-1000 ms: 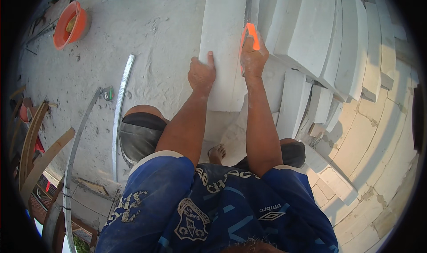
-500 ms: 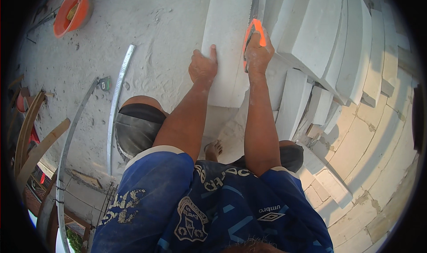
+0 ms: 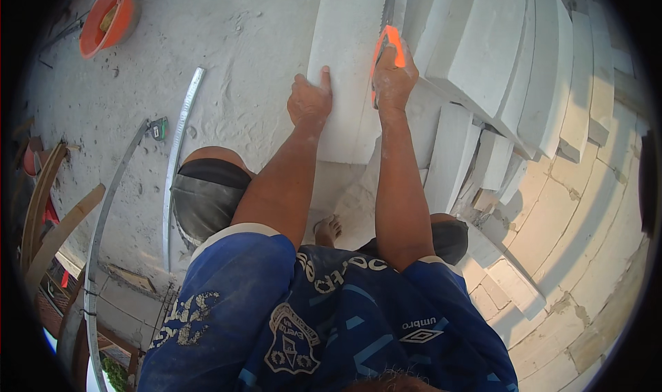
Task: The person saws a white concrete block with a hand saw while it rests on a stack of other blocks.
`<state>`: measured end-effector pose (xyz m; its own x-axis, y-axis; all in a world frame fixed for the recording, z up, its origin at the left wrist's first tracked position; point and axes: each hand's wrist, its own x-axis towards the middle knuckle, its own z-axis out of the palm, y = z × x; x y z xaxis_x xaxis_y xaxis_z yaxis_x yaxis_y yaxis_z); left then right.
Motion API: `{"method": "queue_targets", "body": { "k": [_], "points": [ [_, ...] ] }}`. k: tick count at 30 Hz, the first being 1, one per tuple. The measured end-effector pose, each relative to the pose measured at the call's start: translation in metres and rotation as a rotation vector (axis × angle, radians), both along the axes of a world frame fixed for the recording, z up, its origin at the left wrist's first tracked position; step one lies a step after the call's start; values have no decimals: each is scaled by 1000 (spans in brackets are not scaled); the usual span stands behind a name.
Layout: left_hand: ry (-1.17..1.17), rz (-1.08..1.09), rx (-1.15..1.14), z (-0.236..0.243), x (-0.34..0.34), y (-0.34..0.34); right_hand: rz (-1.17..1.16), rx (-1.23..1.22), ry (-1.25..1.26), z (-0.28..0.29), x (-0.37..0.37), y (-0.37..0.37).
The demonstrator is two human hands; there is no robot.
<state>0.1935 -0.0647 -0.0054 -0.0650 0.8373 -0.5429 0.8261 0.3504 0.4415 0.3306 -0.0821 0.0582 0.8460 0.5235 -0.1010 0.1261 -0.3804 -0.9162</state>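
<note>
Gripping the orange handle of a handsaw (image 3: 387,44), the person's right hand (image 3: 394,78) has its fingers curled tight around the grip, the grey blade running away from the knuckles along a cut line in a long pale block (image 3: 348,68) that lies flat on the sandy ground. The left hand (image 3: 309,101) is spread palm-down on the same block, just left of the blade, fingers pointing away and pressing on the top face, holding nothing. Both forearms, dusted white, reach out from a blue patterned shirt (image 3: 324,323), and the person crouches over the near end of the block with a bare foot (image 3: 327,230) showing between the knees. To the right of the saw, more pale blocks (image 3: 483,54) lean against one another in a row, with smaller offcuts (image 3: 493,164) lying at their near end beside a laid wall or floor of similar blocks (image 3: 586,254). On the sand to the left lie a long metal straightedge (image 3: 181,157) and, beyond it, a curved metal strip (image 3: 103,219) with a small green tool (image 3: 159,128) at its far end. An orange bucket (image 3: 103,19) stands well away at the upper left, and curved wooden pieces (image 3: 48,213) lie along the left edge.
</note>
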Motion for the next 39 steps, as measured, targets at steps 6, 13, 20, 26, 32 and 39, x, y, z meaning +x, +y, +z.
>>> {"method": "queue_targets", "body": {
  "k": [6, 13, 20, 26, 32, 39],
  "points": [
    [-14, -13, 31, 1, -2, -1, 6, 97, -92, -8, -24, -31],
    [36, -4, 21, -4, 5, -5, 7, -10, -143, -3, -22, -37],
    [54, 3, 73, -8, 5, -7, -28, 68, -134, -4, -20, -42],
    [38, -6, 54, -1, 5, -7, -15, 73, -155, -4, -17, -40],
    [37, -17, 76, 2, 10, -11, -28, 8, -115, 4, 1, -18],
    [68, -11, 81, -5, 0, -5, 3, 62, -225, -8, -34, -60]
  ]
}}
